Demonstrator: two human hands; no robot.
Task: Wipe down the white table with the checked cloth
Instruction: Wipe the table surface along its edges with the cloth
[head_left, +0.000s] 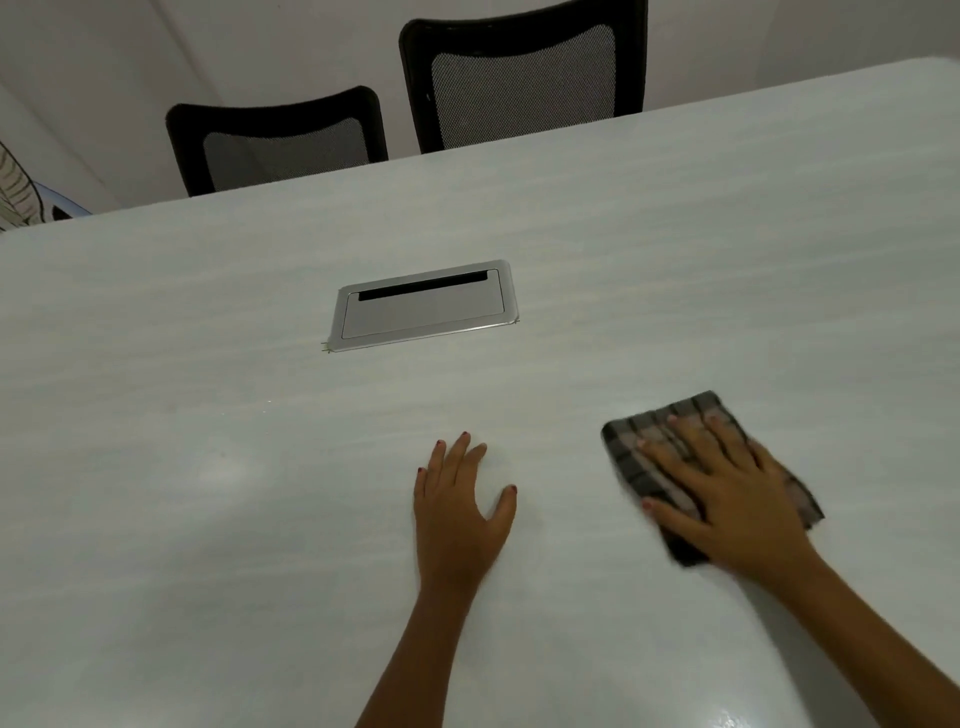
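Right hand (727, 493) is pressed flat on the checked cloth (623, 452), left hand (457, 504) laid open on the worktop (208, 467); soft, light, probably best pinned centrally.

The right hand (727, 493) lies flat on the folded grey checked cloth (631, 457), on the white table (208, 519) right of the left hand (457, 514). Farther back, the silver rectangular cable hatch (421, 306) sits in the tabletop. Behind the far edge stand two black mesh chairs (280, 140).

Left hand (457, 514), right hand (727, 493): seemingly flat.
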